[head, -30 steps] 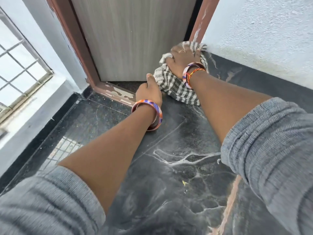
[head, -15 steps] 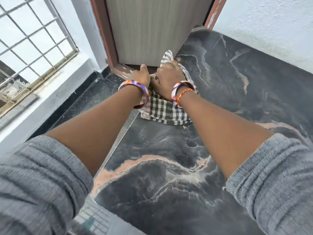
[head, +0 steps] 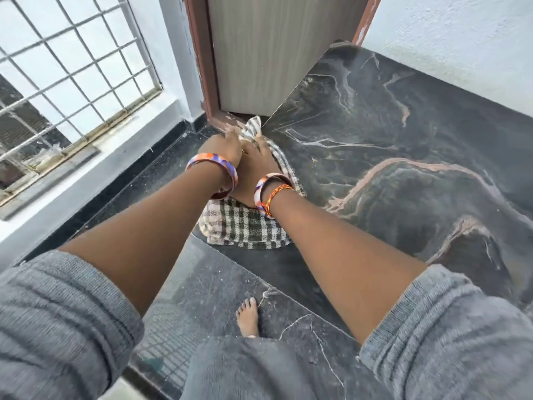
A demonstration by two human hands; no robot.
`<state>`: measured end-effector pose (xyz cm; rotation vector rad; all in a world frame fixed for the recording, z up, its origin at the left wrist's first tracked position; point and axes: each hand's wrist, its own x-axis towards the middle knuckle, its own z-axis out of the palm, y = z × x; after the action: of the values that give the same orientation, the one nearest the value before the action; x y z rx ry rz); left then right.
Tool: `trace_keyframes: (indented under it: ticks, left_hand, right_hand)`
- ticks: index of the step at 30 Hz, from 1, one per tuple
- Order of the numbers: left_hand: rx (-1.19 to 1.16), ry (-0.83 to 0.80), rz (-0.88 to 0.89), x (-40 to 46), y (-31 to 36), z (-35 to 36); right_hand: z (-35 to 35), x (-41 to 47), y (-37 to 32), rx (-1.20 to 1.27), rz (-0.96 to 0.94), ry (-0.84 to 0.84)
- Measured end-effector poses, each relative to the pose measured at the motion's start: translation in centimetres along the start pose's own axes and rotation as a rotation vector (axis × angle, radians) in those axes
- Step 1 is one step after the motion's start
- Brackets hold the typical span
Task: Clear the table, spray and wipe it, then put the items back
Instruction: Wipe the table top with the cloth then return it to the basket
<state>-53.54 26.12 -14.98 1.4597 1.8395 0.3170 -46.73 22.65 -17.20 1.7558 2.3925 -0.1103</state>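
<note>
A dark marble table (head: 403, 174) fills the right side of the head view. A black-and-white checked cloth (head: 245, 226) lies bunched at the table's left edge, partly hanging over it, near the door. My right hand (head: 255, 168) presses down on the cloth with its fingers stretched forward. My left hand (head: 226, 148) sits close beside it at the table's edge, fingers pointing forward and touching the cloth's raised far end. Both wrists carry colourful bangles. The cloth under the hands is hidden.
A grey door (head: 274, 53) in a brown frame stands just beyond the table's far left corner. A barred window (head: 72, 70) is at the left, a white wall (head: 461, 33) behind the table. My bare foot (head: 248, 319) stands on the dark floor below.
Both hands and the cloth have slid leftward and toward me, from the far corner by the door frame to the table's left edge. My view has pulled back.
</note>
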Motion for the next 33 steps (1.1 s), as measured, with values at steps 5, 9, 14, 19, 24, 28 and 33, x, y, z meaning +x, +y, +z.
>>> trace_keyframes:
  ticks: [5, 9, 14, 19, 24, 28, 33]
  left_hand:
    - [0.152, 0.070, 0.164, -5.3, -4.8, -0.5]
    - [0.234, 0.061, 0.346, -9.6, -7.3, 0.8]
    - [0.353, 0.042, 0.489, -13.1, -7.7, 3.6]
    - [0.458, -0.085, 0.699, -17.3, -5.1, 7.5]
    - [0.562, -0.258, 0.908, -21.7, -2.0, 11.7]
    - [0.591, -0.340, 1.030, -24.3, -0.3, 14.2]
    - [0.554, -0.345, 1.081, -24.8, 0.1, 15.0]
  right_hand:
    - [1.0, -4.6, -4.4, 0.036, 0.030, -0.020]
    - [2.0, -8.5, -6.0, 0.049, 0.079, -0.019]
    - [3.7, -15.4, -5.0, 0.050, 0.122, 0.001]
    - [5.2, -23.9, -1.9, 0.101, 0.268, 0.029]
    - [7.0, -33.3, 1.4, 0.136, 0.467, 0.042]
    - [9.4, -42.7, 4.2, 0.151, 0.757, 0.072]
    - [10.8, -48.8, 5.2, 0.149, 1.088, 0.043]
